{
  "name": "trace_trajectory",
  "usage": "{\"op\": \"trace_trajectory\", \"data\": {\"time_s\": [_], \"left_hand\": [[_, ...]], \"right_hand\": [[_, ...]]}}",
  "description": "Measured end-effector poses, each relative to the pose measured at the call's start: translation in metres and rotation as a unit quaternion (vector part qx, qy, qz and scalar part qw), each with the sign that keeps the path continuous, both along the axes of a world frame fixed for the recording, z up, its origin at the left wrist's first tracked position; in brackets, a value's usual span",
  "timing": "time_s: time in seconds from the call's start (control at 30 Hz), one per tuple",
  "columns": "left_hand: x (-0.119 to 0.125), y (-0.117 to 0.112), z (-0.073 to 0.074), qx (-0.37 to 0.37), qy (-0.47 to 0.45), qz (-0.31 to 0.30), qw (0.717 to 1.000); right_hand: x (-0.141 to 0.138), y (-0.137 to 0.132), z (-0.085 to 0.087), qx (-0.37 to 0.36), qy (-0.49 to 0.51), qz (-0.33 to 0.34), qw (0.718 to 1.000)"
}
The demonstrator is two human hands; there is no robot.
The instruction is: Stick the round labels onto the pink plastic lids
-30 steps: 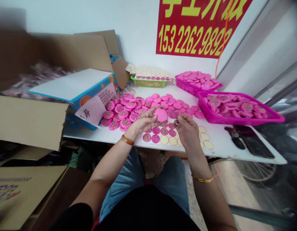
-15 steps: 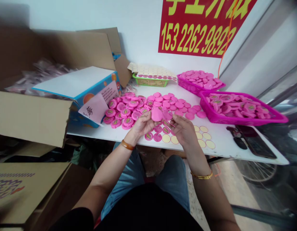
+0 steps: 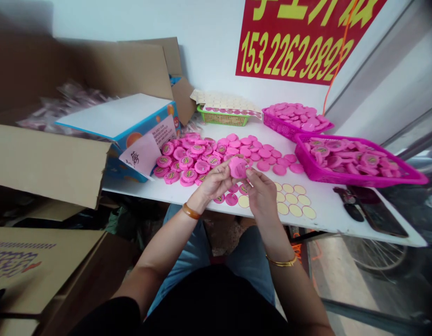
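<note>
My left hand [image 3: 216,181] grips a round pink plastic case [image 3: 233,164] by its left side, just above the table's front part. A round pink sticker [image 3: 241,169] with small print lies over or against the face of the case; whether it is stuck down I cannot tell. My right hand [image 3: 261,189] is closed at the sticker's right edge, thumb and fingertips pinched there. Below the hands lies a sheet of round stickers [image 3: 232,199], some pink with a logo, others blank cream circles [image 3: 289,199]. To the left are heaped pink cases with logo stickers [image 3: 188,175].
Plain pink cases [image 3: 264,153] spread behind the hands. Two magenta baskets [image 3: 307,173] of cases stand at the right, and a green basket [image 3: 225,117] with sticker sheets at the back. A phone [image 3: 380,212] and keys [image 3: 352,210] lie right; open cartons [image 3: 44,163] stand left.
My right hand has moved left, bringing the sticker from beside the case onto its face. The view has shifted slightly. The left hand still grips the case.
</note>
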State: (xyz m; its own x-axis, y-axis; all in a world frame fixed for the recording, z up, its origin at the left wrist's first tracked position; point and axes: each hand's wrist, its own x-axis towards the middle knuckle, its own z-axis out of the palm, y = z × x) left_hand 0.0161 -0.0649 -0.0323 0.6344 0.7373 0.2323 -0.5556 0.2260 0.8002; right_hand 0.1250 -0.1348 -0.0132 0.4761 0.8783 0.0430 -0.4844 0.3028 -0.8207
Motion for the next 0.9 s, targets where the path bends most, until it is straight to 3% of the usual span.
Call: {"op": "trace_trajectory", "data": {"time_s": [0.7, 0.9], "left_hand": [[0.003, -0.008, -0.002, 0.002, -0.022, -0.001, 1.000], [0.004, -0.011, 0.000, -0.033, -0.040, 0.001, 0.999]], "right_hand": [[-0.006, 0.003, -0.011, 0.025, -0.029, -0.091, 0.995], [-0.006, 0.004, -0.015, 0.028, -0.062, -0.127, 0.990]]}}
